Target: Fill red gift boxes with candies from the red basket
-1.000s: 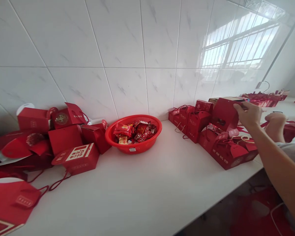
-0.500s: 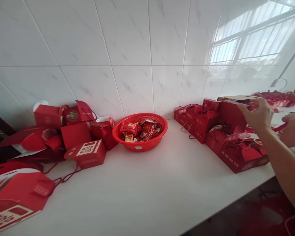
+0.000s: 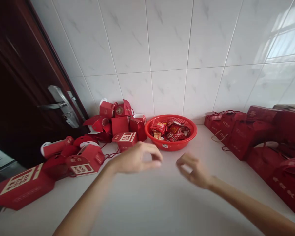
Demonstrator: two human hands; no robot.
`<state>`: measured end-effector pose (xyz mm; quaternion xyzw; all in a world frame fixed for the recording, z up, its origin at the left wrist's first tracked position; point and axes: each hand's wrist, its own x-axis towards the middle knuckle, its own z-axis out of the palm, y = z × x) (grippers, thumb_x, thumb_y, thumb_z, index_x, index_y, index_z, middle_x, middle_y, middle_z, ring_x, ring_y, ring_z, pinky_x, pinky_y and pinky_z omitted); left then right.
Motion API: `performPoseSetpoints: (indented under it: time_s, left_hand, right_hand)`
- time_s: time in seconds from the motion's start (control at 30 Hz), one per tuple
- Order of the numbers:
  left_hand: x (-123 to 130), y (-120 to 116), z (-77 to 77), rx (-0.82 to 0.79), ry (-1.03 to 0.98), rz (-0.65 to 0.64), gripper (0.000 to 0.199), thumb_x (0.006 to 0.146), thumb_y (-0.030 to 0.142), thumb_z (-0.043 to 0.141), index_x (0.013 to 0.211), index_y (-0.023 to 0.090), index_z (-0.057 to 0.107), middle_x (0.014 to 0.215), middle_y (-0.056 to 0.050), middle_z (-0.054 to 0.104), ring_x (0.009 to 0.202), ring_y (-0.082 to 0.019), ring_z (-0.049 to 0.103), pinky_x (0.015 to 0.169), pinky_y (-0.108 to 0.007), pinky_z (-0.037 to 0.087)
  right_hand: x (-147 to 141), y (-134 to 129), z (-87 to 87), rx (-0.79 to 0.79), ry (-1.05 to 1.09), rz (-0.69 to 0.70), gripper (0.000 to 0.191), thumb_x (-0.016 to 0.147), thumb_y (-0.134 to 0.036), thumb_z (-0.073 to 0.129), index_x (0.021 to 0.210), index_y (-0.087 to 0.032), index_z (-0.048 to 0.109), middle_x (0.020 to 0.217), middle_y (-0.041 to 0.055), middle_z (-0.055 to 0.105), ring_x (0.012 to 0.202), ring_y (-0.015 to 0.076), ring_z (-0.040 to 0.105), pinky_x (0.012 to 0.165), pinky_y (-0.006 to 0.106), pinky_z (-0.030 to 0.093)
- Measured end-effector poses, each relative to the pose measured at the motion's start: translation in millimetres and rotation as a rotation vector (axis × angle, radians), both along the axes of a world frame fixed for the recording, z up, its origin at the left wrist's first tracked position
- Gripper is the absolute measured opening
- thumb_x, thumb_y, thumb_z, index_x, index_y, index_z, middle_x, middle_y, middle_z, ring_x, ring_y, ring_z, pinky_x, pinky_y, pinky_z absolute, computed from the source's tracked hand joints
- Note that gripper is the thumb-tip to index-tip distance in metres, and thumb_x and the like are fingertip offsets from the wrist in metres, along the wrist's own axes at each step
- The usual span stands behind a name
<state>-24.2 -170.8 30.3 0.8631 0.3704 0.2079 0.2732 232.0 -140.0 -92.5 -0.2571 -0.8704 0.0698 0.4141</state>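
Observation:
My left hand [image 3: 140, 157] hovers over the white tabletop, just in front of a red plastic basket [image 3: 195, 133]. Its fingers are curved with the thumb apart, and nothing is in it. My right hand [image 3: 194, 169] is also in the air, to the right of the left one. Its fingers are loosely curled with a gap inside the loop; some motion blur softens them, and no object shows there. Inside the basket lie several small packets of wrapped snacks [image 3: 173, 128], mostly red. A red gift box [image 3: 127, 146] with a cream label lies behind my left hand.
Several open red gift boxes [image 3: 120, 126] are piled on the left, more in front of them [image 3: 88, 160]. A row of red boxes with cord handles [image 3: 238, 141] stands at the right along the tiled wall [image 3: 169, 88]. A dark door [image 3: 22, 82] is at the left.
The view has turned left, bringing the door into sight. Both hands have come away from the red boxes at the right and are now apart, in front of the basket.

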Motion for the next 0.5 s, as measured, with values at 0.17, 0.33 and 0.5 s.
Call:
performPoseSetpoints:
  time_s: [0.17, 0.33, 0.5]
  left_hand:
    - [-76.8, 36.5, -8.4, 0.097, -0.171, 0.646, 0.03, 0.076, 0.047, 0.067, 0.085, 0.019, 0.072, 0.096, -0.006, 0.077, 0.092, -0.024, 0.071, 0.087, -0.033, 0.055]
    - [-136.6, 17.4, -4.1, 0.229, -0.092, 1.153, 0.026, 0.077, 0.034, 0.061, 0.092, 0.015, 0.072, 0.1, -0.006, 0.077, 0.098, -0.024, 0.07, 0.089, -0.031, 0.052]
    - [-168.6, -6.9, -15.8, 0.161, 0.319, 1.386, 0.031, 0.08, 0.033, 0.058, 0.099, 0.013, 0.073, 0.093, -0.007, 0.077, 0.099, -0.032, 0.068, 0.084, -0.037, 0.05]
  right_hand:
    - [-78.1, -39.4, -57.9, -0.014, -0.165, 0.342, 0.015, 0.088, -0.02, 0.045, 0.08, -0.021, 0.058, 0.068, 0.0035, 0.063, 0.063, 0.0165, 0.053, 0.065, 0.032, 0.042]
    - [-102.5, -63.9, -74.1, 0.086, -0.226, 0.448, 0.019, 0.083, -0.023, 0.053, 0.065, -0.022, 0.047, 0.061, 0.0, 0.054, 0.058, 0.0143, 0.044, 0.059, 0.03, 0.035]
    - [-96.8, -60.2, -70.1, -0.139, -0.117, 0.425, 0.009, 0.081, -0.016, 0.053, 0.074, -0.021, 0.055, 0.067, 0.0012, 0.061, 0.061, 0.0142, 0.051, 0.066, 0.029, 0.041]
